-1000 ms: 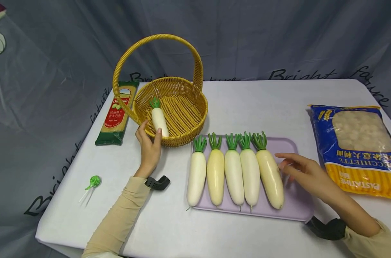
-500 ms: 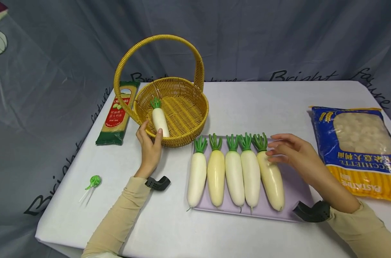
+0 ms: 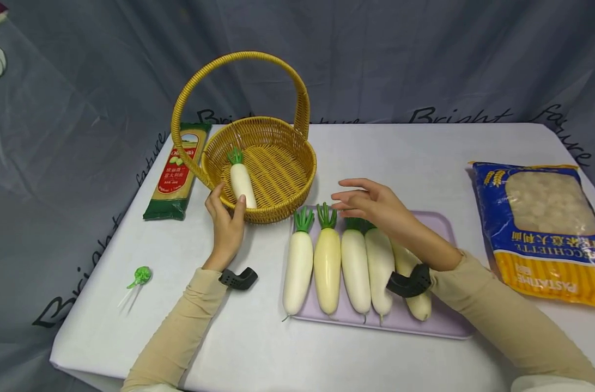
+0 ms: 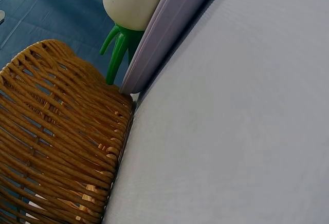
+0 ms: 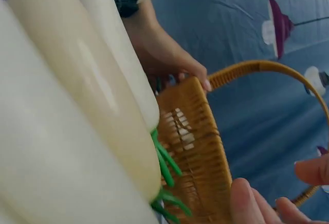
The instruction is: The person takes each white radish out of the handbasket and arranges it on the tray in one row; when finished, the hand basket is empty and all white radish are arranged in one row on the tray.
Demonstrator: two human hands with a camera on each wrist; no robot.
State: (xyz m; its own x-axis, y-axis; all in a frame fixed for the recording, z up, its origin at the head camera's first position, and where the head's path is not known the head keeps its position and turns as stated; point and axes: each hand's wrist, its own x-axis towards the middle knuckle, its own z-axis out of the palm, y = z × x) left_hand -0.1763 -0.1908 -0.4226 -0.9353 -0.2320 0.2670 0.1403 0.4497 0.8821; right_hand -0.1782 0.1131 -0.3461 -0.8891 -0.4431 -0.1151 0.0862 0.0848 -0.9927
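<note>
My left hand (image 3: 226, 231) holds the near left rim of a yellow wicker basket (image 3: 283, 209) with a tall arched handle. Inside the basket lies one white daikon radish (image 3: 242, 185) with green stems. Several more daikons, among them a cream-yellow one (image 3: 328, 272) and a white one (image 3: 298, 275), lie side by side on a lilac tray (image 3: 451, 324). My right hand (image 3: 378, 212) hovers over the stem ends of the middle daikons, fingers loosely bent with nothing in them. Its forearm covers part of the rightmost daikon. In the right wrist view, its fingertips (image 5: 244, 198) appear before the basket.
A green and gold spaghetti packet (image 3: 175, 174) lies left of the basket, partly behind its handle. At the right is a blue and yellow pasta bag (image 3: 547, 228). A green-topped lollipop (image 3: 141, 275) lies near the left edge of the white-covered table (image 3: 248, 343).
My right hand has moved left and away from me, from the right side of the tray to above the middle daikons' stems. The left hand stays at the basket.
</note>
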